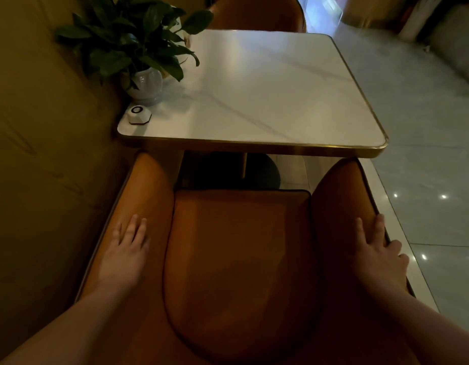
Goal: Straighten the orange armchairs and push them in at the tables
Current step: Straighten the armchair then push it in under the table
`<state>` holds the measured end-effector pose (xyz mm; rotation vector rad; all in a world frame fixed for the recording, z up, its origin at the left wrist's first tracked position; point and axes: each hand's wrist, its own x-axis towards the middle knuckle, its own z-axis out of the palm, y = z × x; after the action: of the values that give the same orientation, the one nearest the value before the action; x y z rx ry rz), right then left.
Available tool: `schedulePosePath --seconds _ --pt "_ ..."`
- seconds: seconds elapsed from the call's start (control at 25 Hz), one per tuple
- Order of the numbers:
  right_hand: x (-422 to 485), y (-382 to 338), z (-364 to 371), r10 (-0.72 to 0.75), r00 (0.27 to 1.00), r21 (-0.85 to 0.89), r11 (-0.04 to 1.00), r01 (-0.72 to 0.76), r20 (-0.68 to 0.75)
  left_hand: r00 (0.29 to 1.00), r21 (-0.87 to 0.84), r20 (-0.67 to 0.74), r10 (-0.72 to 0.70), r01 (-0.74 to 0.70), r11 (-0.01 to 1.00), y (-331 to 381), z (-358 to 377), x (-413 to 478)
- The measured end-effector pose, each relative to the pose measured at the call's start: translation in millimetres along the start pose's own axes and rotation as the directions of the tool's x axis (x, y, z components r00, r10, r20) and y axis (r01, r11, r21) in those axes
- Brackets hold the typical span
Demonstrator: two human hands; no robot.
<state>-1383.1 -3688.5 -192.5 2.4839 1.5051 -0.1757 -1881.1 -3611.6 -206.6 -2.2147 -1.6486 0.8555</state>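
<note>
An orange armchair [236,259] fills the lower half of the view, facing a white marble table [267,96] with a gold rim. The front of its arms reaches just under the table's near edge. My left hand [127,251] lies flat on the top of the left arm, fingers spread. My right hand [378,251] rests on the right arm, with its fingers curled over the outer edge. A second orange armchair [257,14] stands at the far side of the table; only its back shows.
A potted plant [138,48] in a white vase and a small white call button [138,114] stand on the table's left side. A padded yellow-brown wall [44,127] runs close along the left. Glossy tiled floor [425,154] lies to the right.
</note>
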Motion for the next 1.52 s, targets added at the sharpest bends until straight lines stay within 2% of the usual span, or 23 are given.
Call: schedulePosePath --seconds 0.24,0.32,0.48,0.64,0.72,0.84,0.96,1.04,1.16,1.36,1.52 --pt "-2 -2 -2 0.008 1.0 0.022 1.0 -0.009 0.027 1.0 0.009 -0.019 0.02 -0.02 1.0 -2 -1 -2" --pt "-11 2 -3 -0.021 0.999 -0.021 1.0 0.022 0.043 0.999 -0.017 -0.017 0.029 -0.029 0.999 -3 0 -2" --pt "-52 9 0 -0.085 0.996 -0.117 0.989 0.09 0.041 0.998 -0.194 0.02 0.054 -0.049 0.98 -8 -5 -1" --pt "-113 -8 -3 -0.194 0.974 -0.099 0.974 0.206 0.116 0.984 -0.343 0.136 0.114 -0.061 0.937 1 -23 -38" --pt "-135 -33 2 -0.301 0.938 0.008 0.952 0.305 0.172 0.975 -0.444 0.192 0.108 -0.012 0.896 19 -25 -54" --pt "-181 -69 -4 -0.415 0.861 0.159 0.91 0.384 0.295 0.953 -0.627 0.271 0.135 0.068 0.776 46 -36 -98" --pt "-236 -84 -29 -0.505 0.79 0.291 0.859 0.421 0.348 0.946 -0.772 0.266 0.187 0.093 0.629 60 -55 -161" --pt "-270 -88 -50 -0.523 0.801 0.345 0.838 0.423 0.291 0.956 -0.797 0.194 0.218 0.024 0.603 65 -77 -200" --pt "-308 -92 -66 -0.495 0.826 0.312 0.856 0.412 0.269 0.951 -0.752 0.124 0.283 -0.096 0.653 78 -98 -233" --pt "-338 -100 -67 -0.421 0.893 0.273 0.887 0.371 0.155 0.943 -0.748 0.16 0.29 -0.076 0.659 79 -101 -239" --pt "-341 -104 -63 -0.369 0.92 0.264 0.908 0.326 0.132 0.947 -0.724 0.15 0.285 -0.091 0.684 79 -102 -245"
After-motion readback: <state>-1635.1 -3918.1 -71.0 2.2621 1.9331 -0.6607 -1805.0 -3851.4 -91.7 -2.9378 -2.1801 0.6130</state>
